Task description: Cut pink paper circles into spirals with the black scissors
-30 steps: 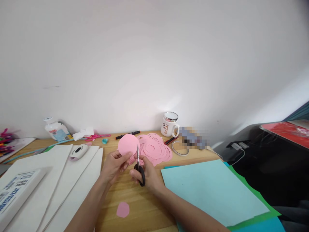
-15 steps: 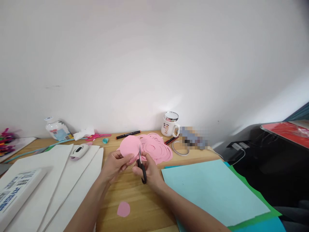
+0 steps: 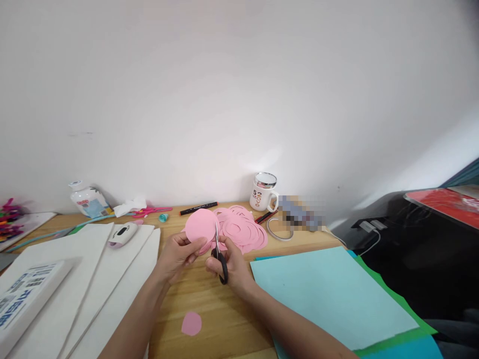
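Your left hand (image 3: 179, 257) pinches pink paper disc (image 3: 200, 225) between thumb and fingers, disc raised over wooden table (image 3: 213, 309), beside heap of pink cutouts (image 3: 241, 230); your right hand (image 3: 234, 269) grips black-handled scissors (image 3: 216, 243), blades pointing away from you along disc's right edge; pink scrap (image 3: 191, 324) lies nearer you; white mug (image 3: 261, 198) stands behind heap.
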{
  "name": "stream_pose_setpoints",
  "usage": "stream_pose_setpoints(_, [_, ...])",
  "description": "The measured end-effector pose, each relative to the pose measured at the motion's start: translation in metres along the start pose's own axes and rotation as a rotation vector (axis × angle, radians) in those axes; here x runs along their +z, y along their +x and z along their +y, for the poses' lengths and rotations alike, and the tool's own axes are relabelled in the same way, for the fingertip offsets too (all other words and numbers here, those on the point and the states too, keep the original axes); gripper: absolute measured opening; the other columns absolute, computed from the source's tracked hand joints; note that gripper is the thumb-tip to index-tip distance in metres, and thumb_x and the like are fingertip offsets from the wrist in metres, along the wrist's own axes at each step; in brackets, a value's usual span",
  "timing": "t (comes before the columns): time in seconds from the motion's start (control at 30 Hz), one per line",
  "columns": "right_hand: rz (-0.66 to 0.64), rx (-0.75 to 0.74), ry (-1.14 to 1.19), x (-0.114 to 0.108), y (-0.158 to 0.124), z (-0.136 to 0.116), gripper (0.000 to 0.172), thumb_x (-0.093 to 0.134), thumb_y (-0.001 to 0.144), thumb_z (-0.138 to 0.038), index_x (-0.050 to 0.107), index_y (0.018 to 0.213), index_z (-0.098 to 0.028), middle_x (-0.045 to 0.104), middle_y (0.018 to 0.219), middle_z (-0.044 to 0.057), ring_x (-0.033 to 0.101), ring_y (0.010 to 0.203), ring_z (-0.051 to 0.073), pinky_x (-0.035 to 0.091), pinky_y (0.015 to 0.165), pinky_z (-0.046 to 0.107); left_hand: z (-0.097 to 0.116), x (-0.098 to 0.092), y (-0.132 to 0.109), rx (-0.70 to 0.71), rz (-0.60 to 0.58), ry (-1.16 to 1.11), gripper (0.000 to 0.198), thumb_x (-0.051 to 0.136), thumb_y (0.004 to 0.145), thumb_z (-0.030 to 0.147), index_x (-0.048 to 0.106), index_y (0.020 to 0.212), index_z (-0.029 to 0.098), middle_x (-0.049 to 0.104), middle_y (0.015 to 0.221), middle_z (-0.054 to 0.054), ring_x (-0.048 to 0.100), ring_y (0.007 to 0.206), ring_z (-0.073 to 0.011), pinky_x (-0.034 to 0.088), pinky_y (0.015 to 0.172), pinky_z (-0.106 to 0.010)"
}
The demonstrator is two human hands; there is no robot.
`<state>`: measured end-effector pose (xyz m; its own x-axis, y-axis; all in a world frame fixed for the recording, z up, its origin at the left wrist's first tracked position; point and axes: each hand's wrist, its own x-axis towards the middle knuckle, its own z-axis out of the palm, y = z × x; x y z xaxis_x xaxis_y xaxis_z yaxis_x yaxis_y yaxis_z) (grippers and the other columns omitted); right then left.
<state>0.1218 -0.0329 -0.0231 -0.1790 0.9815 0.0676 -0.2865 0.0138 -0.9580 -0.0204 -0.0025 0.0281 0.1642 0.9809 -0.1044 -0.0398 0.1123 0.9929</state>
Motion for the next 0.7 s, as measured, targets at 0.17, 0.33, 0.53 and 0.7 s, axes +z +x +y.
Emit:
stream_pose_setpoints(0.17, [-0.001,0.029,-0.009,0.0007,0.0001,-0.0008,0.048,0.076,0.066,-0.035,0.045,0.100,-0.022,0.049,0.049,-0.011,0.043,0.041,0.009,0.032,0.041,0.020,-0.0028,-0.0033,0.0012,0.012,-0.004,0.010,0.041,0.081,0.054,0.039,0.048,0.046,0.016,0.045,0.039,0.007,0.030,0.036,-0.0037,0.019,0.039,-0.019])
stream_pose_setpoints(0.33, [0.011,0.036,-0.013,0.0011,-0.0009,-0.0036,0.051,0.076,0.064,-0.038,0.044,0.100,-0.020,0.052,0.047,-0.011,0.044,0.040,0.009,0.033,0.041,0.019,-0.0026,-0.0023,0.0006,0.021,-0.019,-0.024,0.040,0.079,0.059,0.040,0.050,0.049,0.015,0.048,0.041,0.006,0.033,0.036,-0.0034,0.021,0.039,-0.018])
stream_pose_setpoints(0.53, [0.002,0.045,0.002,0.0021,-0.0015,-0.0008,0.053,0.076,0.064,-0.039,0.043,0.101,-0.021,0.051,0.046,-0.012,0.043,0.037,0.009,0.034,0.040,0.020,0.0015,0.0018,-0.0009,-0.004,-0.060,-0.100,0.035,0.077,0.062,0.043,0.057,0.058,0.015,0.056,0.049,0.004,0.039,0.033,-0.0043,0.024,0.035,-0.019])
stream_pose_setpoints(0.7, [-0.015,0.054,-0.001,0.0040,-0.0029,0.0027,0.054,0.077,0.063,-0.041,0.044,0.102,-0.022,0.050,0.047,-0.012,0.044,0.039,0.010,0.035,0.042,0.020,0.0024,0.0022,-0.0006,-0.016,-0.002,-0.112,0.039,0.081,0.056,0.043,0.055,0.053,0.014,0.052,0.043,0.005,0.036,0.032,-0.0031,0.023,0.034,-0.017])
